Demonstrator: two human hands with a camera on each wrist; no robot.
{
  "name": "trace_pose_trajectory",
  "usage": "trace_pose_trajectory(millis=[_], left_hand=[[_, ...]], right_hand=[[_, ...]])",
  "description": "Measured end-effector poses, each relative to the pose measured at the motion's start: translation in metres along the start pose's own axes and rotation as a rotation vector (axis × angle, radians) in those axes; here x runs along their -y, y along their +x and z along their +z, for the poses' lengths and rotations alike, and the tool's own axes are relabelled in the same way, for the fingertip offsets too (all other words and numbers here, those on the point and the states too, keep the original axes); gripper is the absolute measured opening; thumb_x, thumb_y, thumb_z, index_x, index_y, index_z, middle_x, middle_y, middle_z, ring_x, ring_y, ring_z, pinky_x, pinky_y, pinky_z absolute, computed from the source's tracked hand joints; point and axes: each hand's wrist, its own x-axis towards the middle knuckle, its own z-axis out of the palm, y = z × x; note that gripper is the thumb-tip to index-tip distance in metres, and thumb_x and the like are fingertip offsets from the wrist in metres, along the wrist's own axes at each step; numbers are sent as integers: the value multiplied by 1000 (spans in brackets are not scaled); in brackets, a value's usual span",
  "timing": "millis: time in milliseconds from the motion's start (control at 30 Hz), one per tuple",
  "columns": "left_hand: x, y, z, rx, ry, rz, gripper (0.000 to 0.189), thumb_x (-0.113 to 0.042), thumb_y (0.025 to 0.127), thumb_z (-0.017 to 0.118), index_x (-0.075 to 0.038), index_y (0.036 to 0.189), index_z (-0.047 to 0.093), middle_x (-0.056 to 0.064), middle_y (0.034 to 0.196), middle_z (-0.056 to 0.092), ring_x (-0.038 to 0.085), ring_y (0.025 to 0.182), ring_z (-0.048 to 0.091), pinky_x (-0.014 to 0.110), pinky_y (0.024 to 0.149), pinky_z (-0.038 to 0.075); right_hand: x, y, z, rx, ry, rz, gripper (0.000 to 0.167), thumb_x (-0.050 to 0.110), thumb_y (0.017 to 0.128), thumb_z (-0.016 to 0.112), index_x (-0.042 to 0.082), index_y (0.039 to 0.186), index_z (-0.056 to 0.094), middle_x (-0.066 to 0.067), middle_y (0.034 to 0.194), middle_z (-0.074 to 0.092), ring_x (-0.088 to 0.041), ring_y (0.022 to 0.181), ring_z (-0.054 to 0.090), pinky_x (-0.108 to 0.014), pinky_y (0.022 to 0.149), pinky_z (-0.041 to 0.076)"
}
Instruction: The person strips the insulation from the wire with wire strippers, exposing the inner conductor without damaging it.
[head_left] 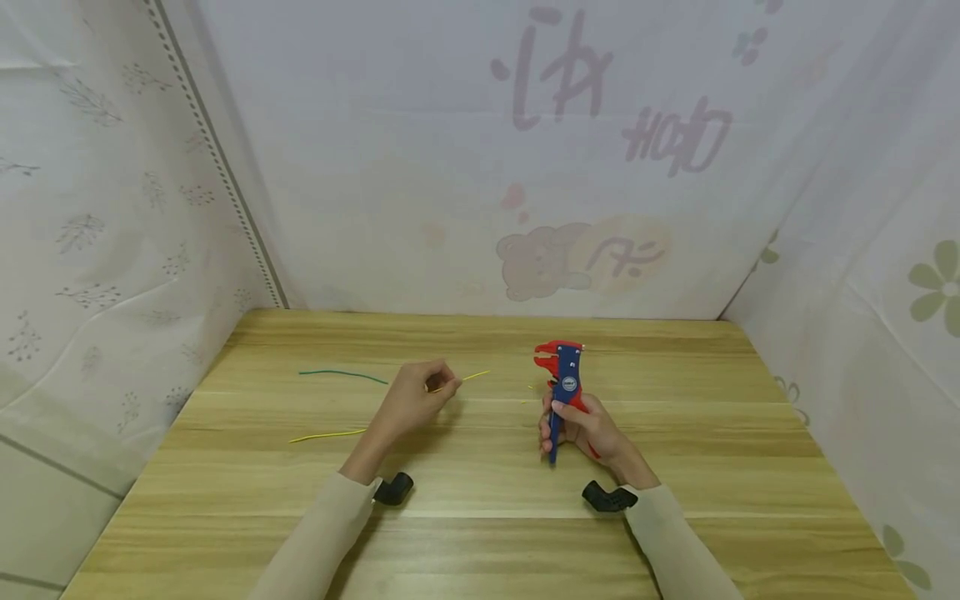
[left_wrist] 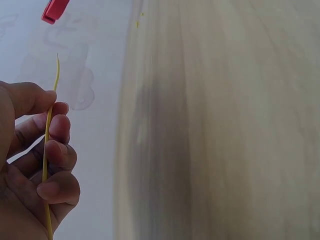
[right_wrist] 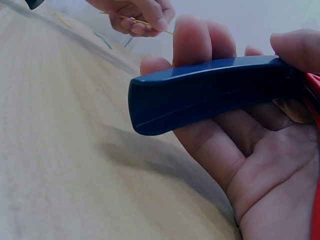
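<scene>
My left hand (head_left: 411,402) pinches a thin yellow wire (left_wrist: 57,75) between thumb and forefinger. The wire runs down across the other curled fingers, and its free end narrows to a fine, dark tip. That end points right, toward the wire stripper (head_left: 569,367), with a gap between them. My right hand (head_left: 596,429) holds this blue and red tool upright, fingers round the blue handle (right_wrist: 210,90) and thumb near its top. The stripper's red jaws stand apart and face left; nothing is between them.
A green wire (head_left: 341,372) and another yellow wire (head_left: 324,436) lie on the wooden table (head_left: 480,542) at the left, partly behind my left hand and wrist. Tiny yellow scraps (head_left: 523,402) lie just left of the stripper. Printed cloth (head_left: 390,167) hangs behind the table.
</scene>
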Motion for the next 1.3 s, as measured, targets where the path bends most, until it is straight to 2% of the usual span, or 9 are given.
trace_pose_trajectory(millis=[500,700,1000,1300], left_hand=[[11,-10,-12,-3,35,4,11,-13,100,71,-7,91,74,-5,77,62,14,71,51,29,65,44],[16,-15,-17,3,31,-11,10,-14,100,72,-7,92,74,-5,80,64,14,73,53,30,67,46],[18,-17,-24,10,9,-4,6,-5,98,69,-4,94,74,1,87,71,16,79,59,31,71,49],[27,-25,-34,7,28,-8,6,-2,97,68,-4,97,74,3,89,72,16,79,59,30,69,49]], right_hand=[[7,-6,-8,-35,-7,-17,19,4,112,32,-9,117,46,-12,92,71,-24,80,73,-41,77,62],[8,-7,-12,-46,3,-25,21,3,112,29,-4,117,49,-13,92,71,-24,80,73,-41,78,62],[8,-11,-16,-45,13,-31,21,3,113,29,-6,118,47,-13,94,70,-24,82,73,-41,80,62],[6,-11,-16,-93,22,-12,21,4,113,30,-6,118,47,-12,93,70,-24,83,72,-41,78,62]])
